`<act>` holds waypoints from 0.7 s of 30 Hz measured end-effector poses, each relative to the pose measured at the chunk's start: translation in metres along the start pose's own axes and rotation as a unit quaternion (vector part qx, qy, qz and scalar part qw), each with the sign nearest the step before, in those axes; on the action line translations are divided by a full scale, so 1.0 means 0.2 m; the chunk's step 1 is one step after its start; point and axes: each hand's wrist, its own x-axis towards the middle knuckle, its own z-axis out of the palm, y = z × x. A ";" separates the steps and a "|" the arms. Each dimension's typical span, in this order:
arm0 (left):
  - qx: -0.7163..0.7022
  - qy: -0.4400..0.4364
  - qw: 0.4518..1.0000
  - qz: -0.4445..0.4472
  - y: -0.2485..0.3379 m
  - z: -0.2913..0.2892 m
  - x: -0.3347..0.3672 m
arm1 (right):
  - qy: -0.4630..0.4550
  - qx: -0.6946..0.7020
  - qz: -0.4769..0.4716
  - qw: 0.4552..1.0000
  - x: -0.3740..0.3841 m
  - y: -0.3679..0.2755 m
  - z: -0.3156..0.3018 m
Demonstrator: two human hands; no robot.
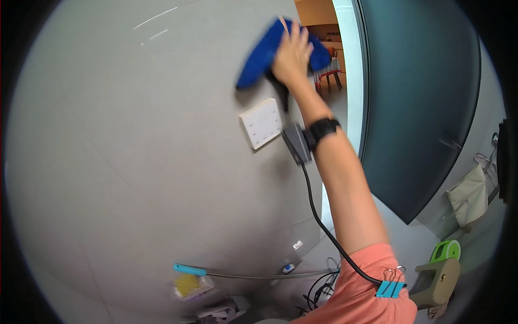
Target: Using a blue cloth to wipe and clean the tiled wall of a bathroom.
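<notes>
"Blue cloth (259,60) right under R grip (293,58), up over wall (135,135)!"
"Grip narrow?"
"Nah, wide, splayed on it; white sq. panel (261,124) just below grip, pale door frame (349,81) to R."

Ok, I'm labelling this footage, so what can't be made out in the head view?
All in the head view:
- Right hand: blurred; palm turned away, hidden by its own back.
- Left hand: outside the picture.
- Blue cloth: blurred, partly covered by the right hand.
- Distant table: too small for detail.
- Dark object: cut off by the right rim.
</notes>
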 end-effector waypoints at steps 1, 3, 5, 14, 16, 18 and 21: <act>-0.004 0.003 1.000 -0.004 0.01 0.00 0.01 | -0.037 -0.020 0.014 0.999 -0.17 0.08 0.01; -0.020 -0.007 0.999 0.030 0.19 0.10 -0.07 | -0.102 0.100 0.066 0.988 -0.55 0.19 -0.06; -0.027 -0.067 0.995 0.063 0.28 0.30 -0.04 | -0.171 0.082 0.102 0.977 -0.86 0.42 -0.14; 0.029 -0.171 0.951 0.257 0.33 0.68 0.13 | -0.163 -0.020 0.149 0.975 -0.39 0.27 -0.03; 0.051 -0.156 0.951 0.263 0.24 0.70 0.22 | -0.110 -0.012 0.143 0.983 0.02 0.11 -0.02; 0.023 -0.188 0.965 0.182 0.24 0.71 0.20 | -0.059 -0.013 0.136 0.989 0.29 -0.14 -0.07; -0.028 -0.168 0.973 0.153 0.36 0.77 0.11 | 0.040 0.003 -0.056 0.998 0.28 -0.65 -0.06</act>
